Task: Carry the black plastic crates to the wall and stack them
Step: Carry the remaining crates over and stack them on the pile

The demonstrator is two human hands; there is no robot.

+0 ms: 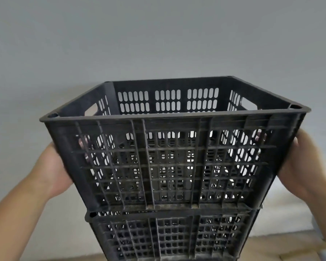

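Observation:
A black slotted plastic crate fills the middle of the view, resting on the rim of a second black crate below it. My left hand grips the upper crate's left side, and its fingertips show through the slots. My right hand grips the right side in the same way. Both crates stand close in front of the grey wall. The upper crate is empty and sits roughly level on the lower one.
The floor shows as a tan strip at the bottom right and bottom left. A grey pipe-like object leans at the far right edge.

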